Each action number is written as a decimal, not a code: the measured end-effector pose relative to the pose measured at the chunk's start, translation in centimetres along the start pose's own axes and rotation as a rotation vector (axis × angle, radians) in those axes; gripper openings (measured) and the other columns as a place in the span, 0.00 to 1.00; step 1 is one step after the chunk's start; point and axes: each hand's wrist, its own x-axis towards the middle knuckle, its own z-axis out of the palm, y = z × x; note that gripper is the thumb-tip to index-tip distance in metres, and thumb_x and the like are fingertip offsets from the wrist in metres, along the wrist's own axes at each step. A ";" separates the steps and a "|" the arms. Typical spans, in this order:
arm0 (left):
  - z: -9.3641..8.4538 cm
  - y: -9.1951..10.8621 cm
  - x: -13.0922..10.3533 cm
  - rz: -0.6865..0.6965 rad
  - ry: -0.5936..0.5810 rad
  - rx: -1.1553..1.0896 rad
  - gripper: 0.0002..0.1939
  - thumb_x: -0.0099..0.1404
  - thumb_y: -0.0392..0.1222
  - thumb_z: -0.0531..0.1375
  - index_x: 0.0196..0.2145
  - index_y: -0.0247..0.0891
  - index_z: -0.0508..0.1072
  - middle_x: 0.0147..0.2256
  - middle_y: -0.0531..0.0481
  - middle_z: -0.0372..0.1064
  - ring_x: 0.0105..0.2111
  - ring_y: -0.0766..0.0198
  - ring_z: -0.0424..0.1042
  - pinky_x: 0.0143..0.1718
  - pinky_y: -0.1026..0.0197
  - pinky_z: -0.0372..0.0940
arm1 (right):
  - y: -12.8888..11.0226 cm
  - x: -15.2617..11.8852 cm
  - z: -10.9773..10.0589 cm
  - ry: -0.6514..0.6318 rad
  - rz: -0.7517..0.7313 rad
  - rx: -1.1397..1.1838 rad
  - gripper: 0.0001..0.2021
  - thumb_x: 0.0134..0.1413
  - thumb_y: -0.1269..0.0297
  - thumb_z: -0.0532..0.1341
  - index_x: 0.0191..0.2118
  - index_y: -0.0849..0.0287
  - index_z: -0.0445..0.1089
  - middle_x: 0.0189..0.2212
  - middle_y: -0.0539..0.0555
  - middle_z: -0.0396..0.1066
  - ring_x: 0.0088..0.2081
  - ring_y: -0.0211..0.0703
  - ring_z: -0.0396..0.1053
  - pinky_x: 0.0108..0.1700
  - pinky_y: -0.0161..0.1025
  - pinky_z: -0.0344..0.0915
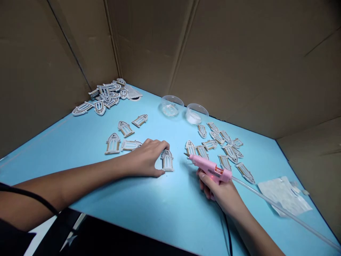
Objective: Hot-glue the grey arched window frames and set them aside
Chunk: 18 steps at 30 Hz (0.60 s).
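My left hand (147, 158) holds a small arched window piece (167, 161) flat on the table, fingers at its top and thumb by its lower edge. The piece is white with gold-coloured trim. In my right hand (217, 188) is a pink hot glue gun (209, 166), its metal nozzle pointing left toward the piece but apart from it. A long clear glue stick (282, 209) runs out of the gun's back, and a black cord (227, 227) hangs below. Another window piece (130, 145) lies partly behind my left hand.
More window pieces lie left (113, 144) and right (225, 163), with a heap (105, 94) in the far left corner. Two clear plastic tubs (172, 103) (197, 111) stand at the back. A white crumpled sheet (283, 195) rests at right. Cardboard walls (226, 64) enclose the blue table (149, 213).
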 end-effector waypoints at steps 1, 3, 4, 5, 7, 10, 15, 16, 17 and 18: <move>0.0 -0.2 0.0 0.013 -0.003 -0.034 0.32 0.56 0.47 0.69 0.54 0.38 0.62 0.50 0.42 0.69 0.51 0.46 0.68 0.52 0.49 0.62 | 0.0 -0.2 0.2 0.003 -0.008 -0.043 0.15 0.56 0.49 0.63 0.34 0.56 0.73 0.21 0.49 0.68 0.19 0.39 0.61 0.22 0.36 0.55; 0.1 -0.3 -0.1 0.083 -0.005 -0.097 0.35 0.55 0.44 0.70 0.56 0.39 0.60 0.51 0.41 0.68 0.52 0.47 0.68 0.52 0.50 0.63 | -0.3 -0.5 0.5 -0.032 -0.062 -0.105 0.11 0.54 0.53 0.63 0.29 0.54 0.70 0.19 0.48 0.64 0.20 0.39 0.60 0.23 0.37 0.55; 0.2 -0.2 -0.2 0.131 -0.003 -0.121 0.37 0.55 0.43 0.70 0.58 0.40 0.59 0.52 0.41 0.68 0.53 0.47 0.68 0.54 0.50 0.63 | -0.6 -0.7 0.7 -0.060 -0.106 -0.124 0.10 0.53 0.55 0.63 0.27 0.54 0.67 0.19 0.47 0.62 0.21 0.40 0.59 0.24 0.37 0.56; 0.3 -0.2 -0.3 0.178 0.002 -0.136 0.38 0.55 0.42 0.70 0.59 0.40 0.58 0.54 0.40 0.67 0.55 0.47 0.67 0.55 0.50 0.63 | -0.9 -0.8 0.8 -0.086 -0.149 -0.140 0.10 0.52 0.57 0.62 0.26 0.54 0.65 0.19 0.46 0.60 0.22 0.39 0.58 0.25 0.37 0.56; 0.4 -0.1 -0.4 0.248 0.017 -0.145 0.40 0.56 0.42 0.70 0.61 0.41 0.56 0.56 0.39 0.67 0.56 0.47 0.67 0.58 0.49 0.62 | -1.7 -1.1 1.0 -0.125 -0.213 -0.164 0.11 0.52 0.59 0.61 0.24 0.54 0.60 0.20 0.46 0.57 0.23 0.39 0.57 0.26 0.37 0.56; 0.5 0.0 -0.5 0.301 0.031 -0.148 0.40 0.58 0.44 0.70 0.62 0.41 0.57 0.57 0.39 0.67 0.56 0.47 0.67 0.59 0.49 0.62 | -2.5 -1.3 1.1 -0.145 -0.245 -0.200 0.13 0.53 0.60 0.59 0.23 0.53 0.54 0.21 0.46 0.55 0.23 0.38 0.55 0.26 0.36 0.54; 0.8 -0.3 -0.4 0.364 0.069 -0.146 0.40 0.57 0.45 0.71 0.62 0.41 0.57 0.55 0.40 0.69 0.55 0.47 0.68 0.59 0.49 0.62 | -2.4 -1.4 1.0 -0.169 -0.310 -0.235 0.13 0.53 0.63 0.57 0.23 0.53 0.52 0.22 0.46 0.57 0.23 0.38 0.56 0.26 0.37 0.53; 0.9 -0.4 -0.4 0.380 0.080 -0.145 0.40 0.58 0.46 0.70 0.62 0.41 0.57 0.55 0.40 0.69 0.55 0.47 0.69 0.59 0.49 0.62 | -2.3 -1.4 0.9 -0.171 -0.322 -0.238 0.13 0.53 0.63 0.57 0.23 0.53 0.52 0.22 0.46 0.57 0.23 0.38 0.56 0.26 0.37 0.53; 1.0 -0.5 -0.3 0.392 0.089 -0.142 0.40 0.58 0.46 0.70 0.62 0.41 0.57 0.54 0.40 0.69 0.54 0.47 0.69 0.59 0.49 0.61 | -2.3 -1.4 0.9 -0.166 -0.326 -0.242 0.13 0.53 0.63 0.57 0.23 0.53 0.52 0.22 0.46 0.57 0.23 0.38 0.56 0.26 0.37 0.53; 1.1 -0.6 -0.3 0.399 0.094 -0.138 0.39 0.58 0.46 0.70 0.62 0.41 0.57 0.54 0.40 0.69 0.54 0.47 0.69 0.59 0.48 0.61 | -2.3 -1.5 0.9 -0.154 -0.320 -0.246 0.13 0.53 0.64 0.57 0.23 0.53 0.51 0.22 0.46 0.56 0.23 0.38 0.55 0.26 0.37 0.53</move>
